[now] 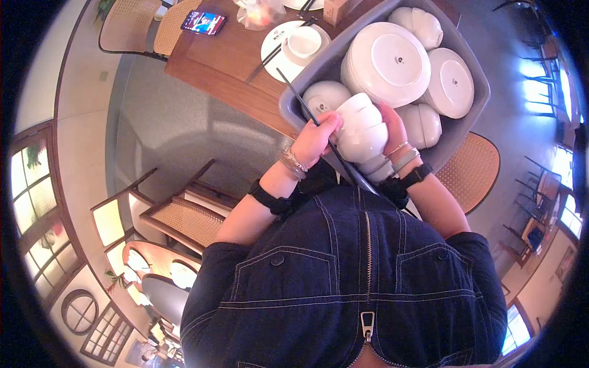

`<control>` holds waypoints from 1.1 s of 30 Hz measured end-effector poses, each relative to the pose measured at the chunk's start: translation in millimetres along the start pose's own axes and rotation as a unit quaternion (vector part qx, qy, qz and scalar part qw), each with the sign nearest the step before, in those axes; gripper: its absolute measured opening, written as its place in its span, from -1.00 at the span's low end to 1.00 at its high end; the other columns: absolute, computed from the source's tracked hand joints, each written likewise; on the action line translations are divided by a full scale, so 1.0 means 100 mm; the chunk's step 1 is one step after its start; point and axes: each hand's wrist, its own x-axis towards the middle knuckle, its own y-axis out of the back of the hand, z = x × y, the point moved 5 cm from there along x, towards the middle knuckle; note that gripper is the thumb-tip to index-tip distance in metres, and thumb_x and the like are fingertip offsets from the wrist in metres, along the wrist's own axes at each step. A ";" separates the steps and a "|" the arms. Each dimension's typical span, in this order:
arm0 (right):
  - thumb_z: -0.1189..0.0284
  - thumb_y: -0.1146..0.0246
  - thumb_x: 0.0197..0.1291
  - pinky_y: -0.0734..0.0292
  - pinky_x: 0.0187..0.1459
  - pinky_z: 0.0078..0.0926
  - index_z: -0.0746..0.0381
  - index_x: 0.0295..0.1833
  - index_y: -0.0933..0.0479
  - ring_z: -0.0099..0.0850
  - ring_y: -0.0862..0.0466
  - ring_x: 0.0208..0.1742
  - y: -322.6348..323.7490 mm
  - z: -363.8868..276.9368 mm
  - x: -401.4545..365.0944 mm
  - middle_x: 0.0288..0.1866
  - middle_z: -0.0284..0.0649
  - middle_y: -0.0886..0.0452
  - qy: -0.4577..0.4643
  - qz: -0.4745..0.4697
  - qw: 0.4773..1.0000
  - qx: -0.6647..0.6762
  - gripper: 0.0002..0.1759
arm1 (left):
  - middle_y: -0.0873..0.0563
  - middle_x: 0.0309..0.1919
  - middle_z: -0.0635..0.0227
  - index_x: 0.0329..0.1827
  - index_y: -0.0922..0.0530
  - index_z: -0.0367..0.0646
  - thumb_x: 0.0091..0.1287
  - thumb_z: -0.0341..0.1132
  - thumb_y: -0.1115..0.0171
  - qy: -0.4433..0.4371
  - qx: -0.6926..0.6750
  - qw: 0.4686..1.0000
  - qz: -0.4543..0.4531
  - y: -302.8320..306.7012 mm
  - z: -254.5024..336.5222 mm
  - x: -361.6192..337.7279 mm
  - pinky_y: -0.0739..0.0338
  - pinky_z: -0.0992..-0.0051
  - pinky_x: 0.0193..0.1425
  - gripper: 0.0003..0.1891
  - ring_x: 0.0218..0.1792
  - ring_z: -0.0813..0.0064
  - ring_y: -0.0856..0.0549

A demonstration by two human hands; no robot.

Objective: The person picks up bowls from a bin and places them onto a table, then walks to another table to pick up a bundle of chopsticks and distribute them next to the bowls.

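A small stack of white bowls (362, 132) is tilted between my two hands at the near side of a grey tub (481, 92). My right hand (394, 129) wraps round the stack's right side. On the other side, my left hand (316, 138) is closed on thin black chopsticks (292, 89) that slant down across it, and its fingertips touch the bowls. Inside the tub lie a big pile of upturned plates (389, 64), smaller plates (451, 83) and more white bowls (326, 98). The fingers behind the stack are hidden.
The tub overlaps the edge of a wooden table (211, 70). On the table are a plate (276, 40) with a small bowl (304, 42) and chopsticks, a phone (204, 23) and a plastic bag (259, 12). Cane-seat chairs (469, 172) stand at the right, left and back.
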 end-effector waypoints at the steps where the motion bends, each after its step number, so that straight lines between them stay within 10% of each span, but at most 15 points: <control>1: 0.26 0.04 0.18 -0.39 -0.04 -0.46 0.29 -0.02 -0.36 -0.36 -0.53 -0.13 0.06 0.03 -0.01 -0.13 -0.18 -0.51 0.001 0.002 1.000 0.003 -0.64 | -0.24 -0.72 0.69 -0.51 -0.35 0.02 0.29 -0.14 0.10 0.003 0.002 1.000 -0.002 -0.03 -0.01 -0.01 0.06 0.76 -0.78 -0.77 -0.77 0.83 -0.16; 4: 0.32 0.04 0.15 -0.39 -0.10 -0.51 0.31 -0.16 -0.45 -0.40 -0.53 -0.23 0.29 0.00 -0.11 -0.24 -0.19 -0.54 0.100 0.083 0.991 -0.020 -0.70 | -0.23 -0.72 0.70 -0.48 -0.38 0.01 0.29 -0.13 0.10 -0.018 0.044 0.999 -0.021 -0.13 -0.04 -0.08 0.04 0.76 -0.77 -0.77 -0.76 0.83 -0.15; 6: 0.36 0.04 0.12 -0.37 -0.21 -0.56 0.33 -0.32 -0.49 -0.45 -0.50 -0.33 0.41 -0.19 -0.32 -0.36 -0.18 -0.54 0.245 0.252 0.892 -0.284 -0.72 | -0.24 -0.68 0.68 -0.48 -0.38 -0.01 0.30 -0.14 0.10 -0.086 0.084 0.992 -0.038 -0.20 -0.02 -0.12 -0.02 0.76 -0.69 -0.76 -0.70 0.81 -0.18; 13: 0.26 0.10 0.11 -0.36 -0.28 -0.46 0.39 -0.37 -0.48 -0.39 -0.49 -0.36 0.56 -0.07 -0.52 -0.41 -0.15 -0.54 0.153 0.375 0.880 -0.248 -0.60 | -0.30 -0.55 0.53 -0.54 -0.35 -0.16 0.31 -0.22 0.12 -0.235 0.204 0.947 -0.075 -0.31 -0.01 -0.19 -0.17 0.70 -0.45 -0.72 -0.53 0.71 -0.26; 22: -0.24 0.31 0.07 -0.44 -0.12 -0.19 0.09 0.22 -0.15 -0.31 -0.42 0.08 0.05 -0.08 -0.77 0.12 -0.22 -0.37 -0.111 0.080 0.977 -0.163 -0.23 | -0.39 -0.45 0.30 -0.48 -0.39 -0.29 0.23 -0.35 0.02 -0.317 0.319 0.888 -0.099 -0.58 0.00 -0.37 -0.31 0.52 -0.30 -0.81 -0.41 0.43 -0.40; 33: -0.03 0.09 0.10 -0.44 -0.15 -0.40 0.16 0.16 -0.22 -0.39 -0.45 0.00 -0.03 -0.15 -0.61 0.05 -0.23 -0.40 -0.086 0.011 0.984 -0.155 -0.38 | -0.40 -0.40 0.22 -0.46 -0.38 -0.24 0.20 -0.37 0.01 -0.352 0.422 0.827 -0.117 -0.46 0.01 -0.36 -0.37 0.42 -0.28 -0.86 -0.39 0.23 -0.46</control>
